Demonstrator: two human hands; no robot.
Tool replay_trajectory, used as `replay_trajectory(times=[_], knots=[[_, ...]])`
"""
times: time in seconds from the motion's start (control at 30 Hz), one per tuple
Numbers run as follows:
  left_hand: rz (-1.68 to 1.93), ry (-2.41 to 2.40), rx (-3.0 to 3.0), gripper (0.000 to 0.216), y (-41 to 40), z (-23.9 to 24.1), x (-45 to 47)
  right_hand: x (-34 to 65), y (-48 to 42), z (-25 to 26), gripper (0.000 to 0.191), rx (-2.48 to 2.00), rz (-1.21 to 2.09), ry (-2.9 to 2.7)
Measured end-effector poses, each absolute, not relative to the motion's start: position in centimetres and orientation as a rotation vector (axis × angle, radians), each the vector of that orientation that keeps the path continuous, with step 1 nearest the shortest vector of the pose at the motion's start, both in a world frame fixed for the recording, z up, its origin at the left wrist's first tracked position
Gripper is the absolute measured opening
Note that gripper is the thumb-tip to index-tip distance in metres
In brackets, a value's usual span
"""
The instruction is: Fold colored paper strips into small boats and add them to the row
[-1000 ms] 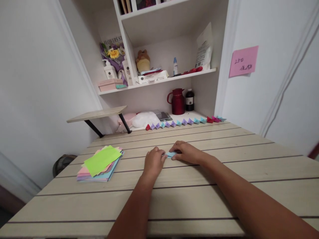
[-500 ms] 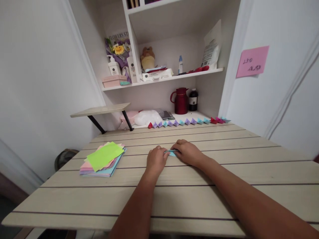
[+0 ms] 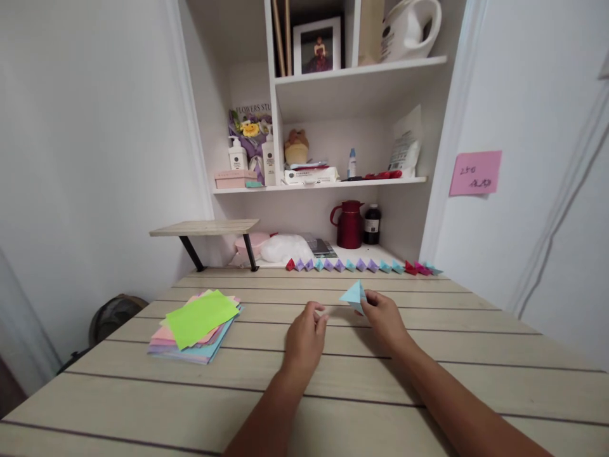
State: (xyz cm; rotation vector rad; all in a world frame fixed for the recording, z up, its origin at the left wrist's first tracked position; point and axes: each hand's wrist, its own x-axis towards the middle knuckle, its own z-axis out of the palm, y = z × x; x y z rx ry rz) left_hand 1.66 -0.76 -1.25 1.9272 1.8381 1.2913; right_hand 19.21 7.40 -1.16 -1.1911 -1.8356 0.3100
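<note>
Head camera: the right hand has a light-blue folded paper in its grip, pinched at the paper's right side between thumb and fingers. The paper has a peaked, pointed form, with one corner aimed up and another to the left; whether its lower edge touches the bench is hard to tell. The left hand is near it on the left, apart from the paper, its fingers loosely curled and its grip slightly spread, with nothing visible in it.

To the left on the bench lies an uneven stack of colored paper, pink, purple and blue, with a bright green sheet set askew on top. Along the far edge runs a row of small folded paper shapes in red, purple, light blue and magenta, beyond both hands. At the far left stands a small raised wooden stand on dark legs.

Behind the row, in the lowest shelf space, a dark red jug stands just beside a dark bottle, with a white bundle farther left. A pink note with handwriting is on the right wall.
</note>
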Motion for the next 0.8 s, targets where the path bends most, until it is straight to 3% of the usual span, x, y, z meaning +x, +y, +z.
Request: replay_trajectory(times=[0.23, 0.5, 0.8], knots=[[1.444, 1.629, 1.885, 0.018, -2.3, 0.0, 3.8, 17.9, 4.8, 0.3, 0.023, -1.063, 0.291, -1.733], [1.111, 1.481, 1.981, 0.035, -3.0, 0.0, 3.9, 16.9, 3.1, 1.0, 0.016, -0.947, 0.199, -1.823], [1.111, 1.633, 2.011, 0.038, -3.1, 0.3, 3.7, 16.5, 2.3, 1.0, 0.015, -0.850, 0.146, -1.923]])
